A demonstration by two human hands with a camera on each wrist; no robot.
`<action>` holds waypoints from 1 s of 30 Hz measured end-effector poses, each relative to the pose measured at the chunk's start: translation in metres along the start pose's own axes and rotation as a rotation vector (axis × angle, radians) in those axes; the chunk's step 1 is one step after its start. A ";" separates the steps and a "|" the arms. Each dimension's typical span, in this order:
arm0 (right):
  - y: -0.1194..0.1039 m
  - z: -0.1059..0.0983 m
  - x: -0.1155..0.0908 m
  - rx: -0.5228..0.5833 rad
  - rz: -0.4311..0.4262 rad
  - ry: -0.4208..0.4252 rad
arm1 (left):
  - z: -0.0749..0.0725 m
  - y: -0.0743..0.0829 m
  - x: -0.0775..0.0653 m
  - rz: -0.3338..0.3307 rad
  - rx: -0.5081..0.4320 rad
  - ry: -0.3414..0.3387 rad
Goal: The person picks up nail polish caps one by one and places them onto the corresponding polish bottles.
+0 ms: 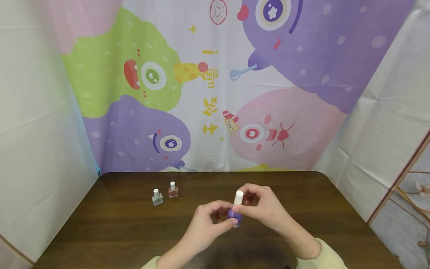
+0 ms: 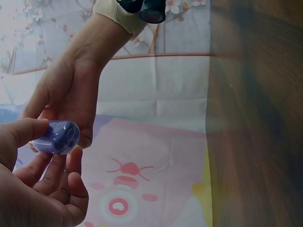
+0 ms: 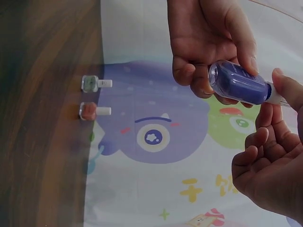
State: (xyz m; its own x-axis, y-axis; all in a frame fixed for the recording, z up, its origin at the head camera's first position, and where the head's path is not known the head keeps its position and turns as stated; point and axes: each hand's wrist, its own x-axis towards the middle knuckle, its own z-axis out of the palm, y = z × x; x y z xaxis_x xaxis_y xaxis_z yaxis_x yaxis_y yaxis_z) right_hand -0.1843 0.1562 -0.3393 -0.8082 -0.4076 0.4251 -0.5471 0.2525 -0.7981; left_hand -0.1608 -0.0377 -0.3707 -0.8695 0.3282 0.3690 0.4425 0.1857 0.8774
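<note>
In the head view, a nail polish bottle (image 1: 234,218) with purple polish and a white cap (image 1: 239,198) is held up over the table, cap upward. My left hand (image 1: 205,226) pinches its glass body between thumb and fingers. With thumb and fingertips, my right hand (image 1: 268,206) grips the white cap. The right wrist view shows the purple glass (image 3: 242,85) with the left thumb lying along it, and the right thumb and fingers at the cap. From the left wrist view, the rounded bottle base (image 2: 64,137) is visible; the cap is hidden there.
On the dark wooden table (image 1: 111,228), to the left, stand two more nail polish bottles with white caps: a silvery grey one (image 1: 157,199) and a brownish pink one (image 1: 173,192). A cloth backdrop (image 1: 208,149) with cartoon monsters hangs behind the table's far edge.
</note>
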 end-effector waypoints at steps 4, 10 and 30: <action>0.000 0.002 0.000 -0.007 0.023 0.006 | 0.001 -0.001 0.000 0.008 0.008 -0.003; 0.001 0.002 -0.001 0.018 -0.004 -0.007 | 0.000 -0.002 -0.002 0.031 -0.004 0.001; -0.005 -0.006 -0.001 0.243 -0.075 -0.116 | -0.002 0.000 -0.003 0.031 -0.037 -0.014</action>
State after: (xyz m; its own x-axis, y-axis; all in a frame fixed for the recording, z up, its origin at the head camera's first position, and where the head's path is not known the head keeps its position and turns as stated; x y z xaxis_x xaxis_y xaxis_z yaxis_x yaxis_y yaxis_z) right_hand -0.1823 0.1611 -0.3333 -0.7294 -0.5185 0.4462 -0.5250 0.0061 -0.8511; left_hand -0.1586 -0.0411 -0.3716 -0.8524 0.3461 0.3919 0.4602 0.1408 0.8766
